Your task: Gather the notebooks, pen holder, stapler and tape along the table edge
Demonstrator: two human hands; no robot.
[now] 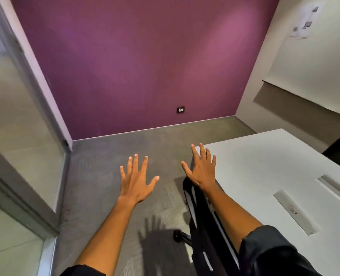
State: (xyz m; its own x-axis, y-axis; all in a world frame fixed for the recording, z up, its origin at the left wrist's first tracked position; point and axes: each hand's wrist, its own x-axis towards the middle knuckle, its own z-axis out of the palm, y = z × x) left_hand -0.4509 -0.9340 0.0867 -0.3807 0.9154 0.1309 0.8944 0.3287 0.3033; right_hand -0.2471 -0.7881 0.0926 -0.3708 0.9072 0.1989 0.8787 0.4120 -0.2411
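Both the left hand (135, 181) and the right hand (202, 169) are held out with fingers spread, nothing grasped, the right above the near corner of the white table (264, 168). No notebooks, pen holder, stapler or tape are seen on the table; gathering is judged not yet begun, and the view must first be turned along the table.

Dark sleeves are pushed up behind each hand. The left hand (135, 181) and right hand (202, 169) are bare, no rings.
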